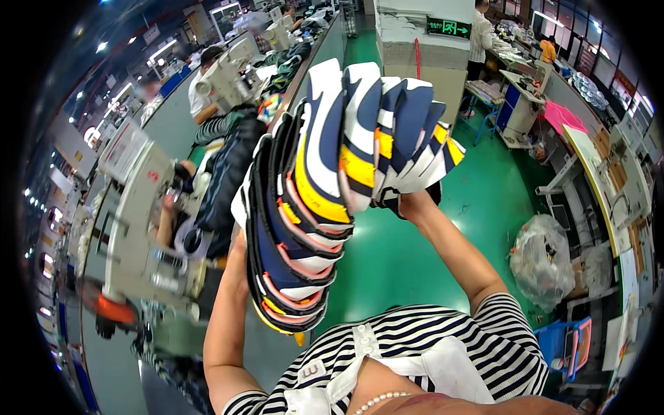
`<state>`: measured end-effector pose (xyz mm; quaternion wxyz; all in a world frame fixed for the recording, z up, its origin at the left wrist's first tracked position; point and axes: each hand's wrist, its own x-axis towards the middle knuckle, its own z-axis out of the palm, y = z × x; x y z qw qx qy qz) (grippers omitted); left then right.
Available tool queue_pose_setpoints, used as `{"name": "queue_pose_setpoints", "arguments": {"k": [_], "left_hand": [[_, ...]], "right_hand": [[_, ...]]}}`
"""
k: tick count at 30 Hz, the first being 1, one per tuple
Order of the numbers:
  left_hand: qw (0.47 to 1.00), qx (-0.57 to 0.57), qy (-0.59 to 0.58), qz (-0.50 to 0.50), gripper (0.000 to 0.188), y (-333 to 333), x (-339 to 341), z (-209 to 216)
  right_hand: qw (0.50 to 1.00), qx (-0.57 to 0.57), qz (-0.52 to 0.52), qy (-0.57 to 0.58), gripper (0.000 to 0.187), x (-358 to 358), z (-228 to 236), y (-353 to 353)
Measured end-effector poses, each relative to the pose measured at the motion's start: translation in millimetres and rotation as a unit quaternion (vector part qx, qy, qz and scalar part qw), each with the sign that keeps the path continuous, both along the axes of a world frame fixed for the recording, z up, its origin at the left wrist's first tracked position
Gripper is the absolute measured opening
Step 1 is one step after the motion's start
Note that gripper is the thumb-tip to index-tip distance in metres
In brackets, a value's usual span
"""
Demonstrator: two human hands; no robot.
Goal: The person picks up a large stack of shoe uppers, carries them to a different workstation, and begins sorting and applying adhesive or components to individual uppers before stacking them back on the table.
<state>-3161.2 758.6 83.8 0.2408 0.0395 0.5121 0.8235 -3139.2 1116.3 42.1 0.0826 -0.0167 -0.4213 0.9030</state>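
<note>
Raised in front of my chest is a thick fanned stack of shoe uppers (pixel 320 155), navy, white, yellow and black with pinkish edges. My left hand (pixel 240 238) supports the stack's left side; its fingers are hidden behind the pieces. At the right end, my right hand (pixel 416 205) grips the lower edge, beside a black part of the uppers. Most of its fingers are covered too. The pieces overlap closely, some standing upright toward the far side and others curving down toward me.
On the left, a person (pixel 206 90) sits by a sewing machine (pixel 228 79) along a bench piled with dark pieces. Green floor (pixel 477 207) runs ahead past a white pillar (pixel 422 59). To the right stand a clear plastic bag (pixel 541 263), a blue stool (pixel 564 346) and a long workbench (pixel 595 180).
</note>
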Motion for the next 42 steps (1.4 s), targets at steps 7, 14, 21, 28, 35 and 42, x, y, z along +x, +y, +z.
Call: {"name": "queue_pose_setpoints", "arguments": {"k": [7,14,21,28,35,42], "left_hand": [[0.999,-0.034,0.013,-0.039,0.076,162.6,-300.2,-17.9],[0.995,-0.091,-0.011,0.028,0.076,222.6,-560.7,-16.7],[0.993,-0.097,0.030,0.061,0.076,274.7,-813.2,-6.0],[0.993,-0.100,0.059,0.026,0.076,370.0,-1087.7,1.6],[0.992,-0.103,0.051,0.049,0.076,446.2,-1348.1,-3.8],[0.993,-0.097,0.062,0.008,0.076,548.4,-1581.5,-30.7]], "right_hand": [[0.982,-0.084,-0.019,-0.166,0.047,-253.0,31.7,132.4],[0.984,-0.041,0.070,-0.157,0.030,-582.6,-47.9,193.1],[0.976,-0.140,0.159,-0.052,0.030,-883.4,-15.8,260.1],[0.991,-0.099,0.064,-0.065,0.033,-1131.2,5.6,379.5],[0.979,-0.143,0.122,-0.084,0.023,-1405.2,-32.9,450.6],[0.987,-0.095,0.112,-0.059,0.041,-1618.2,-31.5,521.4]]}}
